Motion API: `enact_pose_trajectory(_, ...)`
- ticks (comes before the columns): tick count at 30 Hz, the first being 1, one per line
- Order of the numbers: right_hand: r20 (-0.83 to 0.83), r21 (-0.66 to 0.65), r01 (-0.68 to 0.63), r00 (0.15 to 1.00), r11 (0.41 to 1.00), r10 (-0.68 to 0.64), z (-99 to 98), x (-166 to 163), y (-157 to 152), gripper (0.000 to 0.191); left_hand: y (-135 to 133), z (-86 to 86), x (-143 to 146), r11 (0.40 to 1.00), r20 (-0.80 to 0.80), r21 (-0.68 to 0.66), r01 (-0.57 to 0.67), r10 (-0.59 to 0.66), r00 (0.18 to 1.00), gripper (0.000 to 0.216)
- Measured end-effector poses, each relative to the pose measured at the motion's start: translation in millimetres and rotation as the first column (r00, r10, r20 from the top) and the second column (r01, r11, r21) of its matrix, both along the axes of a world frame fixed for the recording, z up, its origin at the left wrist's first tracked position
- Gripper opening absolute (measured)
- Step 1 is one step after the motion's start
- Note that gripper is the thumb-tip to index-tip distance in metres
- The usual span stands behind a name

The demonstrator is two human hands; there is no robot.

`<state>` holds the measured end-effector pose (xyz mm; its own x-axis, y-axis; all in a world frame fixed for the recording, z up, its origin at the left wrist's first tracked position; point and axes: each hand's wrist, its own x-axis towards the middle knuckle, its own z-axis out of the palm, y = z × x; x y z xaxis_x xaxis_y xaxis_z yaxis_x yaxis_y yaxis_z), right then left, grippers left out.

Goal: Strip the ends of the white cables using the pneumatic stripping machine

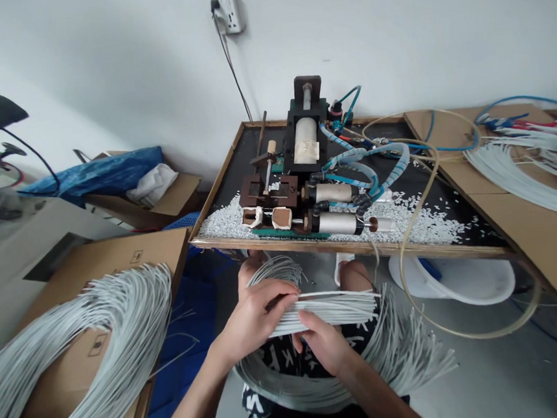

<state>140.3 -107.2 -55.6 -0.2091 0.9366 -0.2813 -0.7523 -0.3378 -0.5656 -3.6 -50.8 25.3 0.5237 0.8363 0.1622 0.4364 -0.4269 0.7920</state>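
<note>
Between my two hands lies a bundle of thin grey-white wires (340, 307), its cut ends pointing right. My left hand (265, 311) is closed round the bundle, thumb and fingers meeting near its top edge. Lower on the same bundle, my right hand (322, 342) grips with the thumb on top and the other fingers partly hidden beneath. A larger looped coil of similar wires (294, 390) rests across my lap, its loose ends fanning out to the right. Beyond my hands stands a pneumatic wire-stripping machine (310, 186) with metal cylinders and brown jaws.
Small white offcuts (426, 222) are strewn over the black, wood-edged table (480, 233). Another wire coil (136, 312) lies on cardboard at left, and more wires (513, 169) at right. A clear hose (406, 276) hangs off the table's front beside a white basin (480, 282).
</note>
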Motion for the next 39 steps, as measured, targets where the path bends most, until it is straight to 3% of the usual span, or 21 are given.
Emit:
enact_pose_trajectory(4,-0.004,0.023,-0.031,0.999,0.999,0.032,3.7,2,1,0.028,-3,-0.7,-5,0.971,0.139,-0.084,-0.223,0.233,0.962,0.020)
enact_pose_trajectory(8,0.012,0.021,-0.054,0.998,0.998,0.054,5.5,2,-2,0.030,6,6.7,-17,0.873,0.327,-0.163,-0.459,0.487,0.810,0.032)
enact_pose_trajectory(13,0.024,-0.024,-0.048,0.999,0.999,0.048,-1.9,-2,-5,0.033,20,13.2,-27,0.799,0.301,-0.071,-0.597,0.588,0.751,0.042)
enact_pose_trajectory(16,0.019,-0.026,-0.050,0.999,0.998,0.051,-5.7,-3,-5,0.034,21,8.2,-22,0.777,0.275,-0.035,-0.629,0.612,0.741,0.037)
enact_pose_trajectory(23,0.018,0.005,-0.079,0.997,0.997,0.079,-8.9,-1,-6,0.034,15,-11.5,-17,0.794,0.120,0.230,-0.562,0.550,0.827,0.031)
enact_pose_trajectory(30,0.041,-0.021,-0.072,0.996,0.997,0.073,-5.0,-4,-5,0.034,20,-27.9,-23,0.702,0.003,0.448,-0.553,0.617,0.787,0.032)
enact_pose_trajectory(33,0.044,-0.026,-0.070,0.997,0.997,0.071,-4.9,-4,-4,0.035,20,-29.2,-21,0.712,-0.033,0.445,-0.543,0.619,0.785,0.033)
enact_pose_trajectory(39,0.035,-0.017,-0.061,0.997,0.998,0.062,-4.3,-3,-5,0.031,20,-26.7,-18,0.746,-0.046,0.315,-0.586,0.629,0.776,0.036)
